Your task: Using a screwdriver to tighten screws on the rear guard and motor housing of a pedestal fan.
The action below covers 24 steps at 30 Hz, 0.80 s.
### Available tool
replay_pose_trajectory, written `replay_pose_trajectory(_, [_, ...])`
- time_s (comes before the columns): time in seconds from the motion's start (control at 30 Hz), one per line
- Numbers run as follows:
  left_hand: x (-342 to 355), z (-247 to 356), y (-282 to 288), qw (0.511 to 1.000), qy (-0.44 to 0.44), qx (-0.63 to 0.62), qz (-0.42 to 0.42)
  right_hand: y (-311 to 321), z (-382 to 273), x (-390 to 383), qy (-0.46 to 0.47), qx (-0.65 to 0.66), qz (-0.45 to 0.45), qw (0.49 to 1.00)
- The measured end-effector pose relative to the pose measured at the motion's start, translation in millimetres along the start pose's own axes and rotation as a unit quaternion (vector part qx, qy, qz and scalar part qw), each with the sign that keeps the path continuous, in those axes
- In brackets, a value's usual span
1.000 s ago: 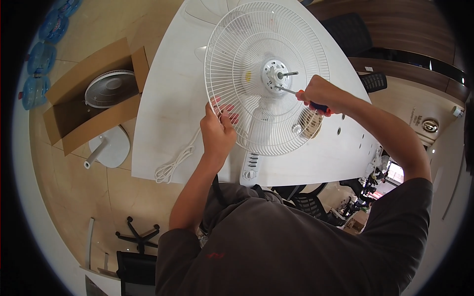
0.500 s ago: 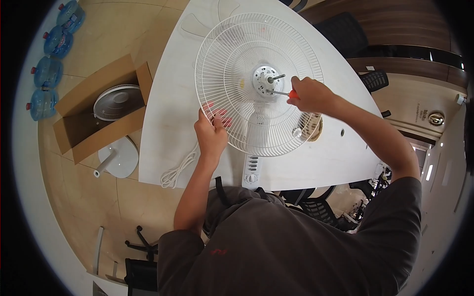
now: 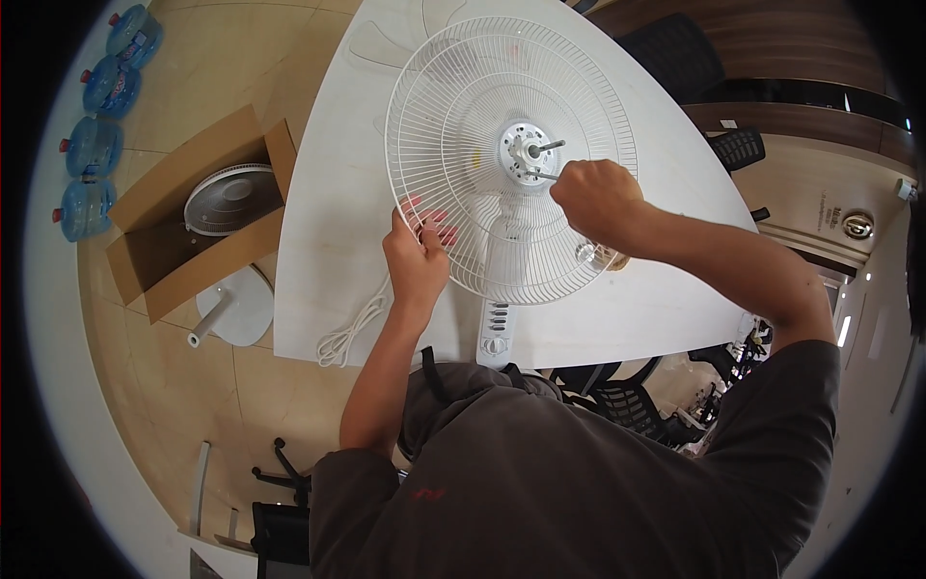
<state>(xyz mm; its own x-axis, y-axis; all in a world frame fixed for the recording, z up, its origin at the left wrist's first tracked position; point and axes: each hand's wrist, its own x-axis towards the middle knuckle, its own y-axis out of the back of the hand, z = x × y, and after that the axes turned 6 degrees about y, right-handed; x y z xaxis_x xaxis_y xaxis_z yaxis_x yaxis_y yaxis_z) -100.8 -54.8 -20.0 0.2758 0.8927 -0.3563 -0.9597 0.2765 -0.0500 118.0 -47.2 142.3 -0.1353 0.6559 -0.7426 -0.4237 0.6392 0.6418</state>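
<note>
A white wire fan grille (image 3: 453, 193) lies over the motor hub (image 3: 529, 152), whose metal shaft sticks out through the middle. My left hand (image 3: 417, 259) grips the grille's rim at the near left, its fingers showing through the wires. In my right hand (image 3: 600, 201) is a screwdriver (image 3: 543, 176); the fist hides its handle, and the shank reaches the lower part of the hub. Below the grille the white fan column with its control panel (image 3: 496, 330) extends toward me. Partly hidden behind my right wrist is a small wicker basket (image 3: 617, 261).
Clear fan blades (image 3: 378, 43) lie at the white table's (image 3: 323, 222) far left. A coiled white cord (image 3: 349, 333) rests near its front edge. On the floor at left are an open cardboard box (image 3: 188, 256) with another grille, a round white base (image 3: 246, 309) and several water jugs (image 3: 92, 147).
My right hand has turned on the screwdriver, its knuckles now facing up and covering the orange handle. The whole view has shifted slightly. My left hand keeps its hold on the rim.
</note>
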Motion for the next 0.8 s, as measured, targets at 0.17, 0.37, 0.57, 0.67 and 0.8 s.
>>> replay_pose_trajectory(0.17, [2.4, -0.6, 0.3, 1.0, 0.02, -0.019, -0.004, 17.7, 13.2, 13.0, -0.072, 0.153, -0.025, 0.985])
replay_pose_trajectory(0.37, [-3.5, 4.7, -4.0, 0.999, -0.033, -0.037, 0.021, 8.7, 24.3, 16.5, -0.263, 0.446, -0.069, 0.853])
replay_pose_trajectory(0.57, [-4.7, 0.0, -5.1, 0.998, 0.017, -0.045, 0.033, -12.5, 34.8, -16.9, -0.188, 0.403, -0.016, 0.895])
replay_pose_trajectory(0.67, [-11.2, -3.0, -2.4, 0.995, 0.054, -0.069, 0.04, -55.9, 44.4, -49.9, -0.255, 0.384, 0.122, 0.879])
replay_pose_trajectory(0.8, [-13.5, -4.3, -1.8, 0.99, 0.077, -0.108, 0.052, -135.8, 55.8, -71.3, -0.382, 0.339, 0.294, 0.808])
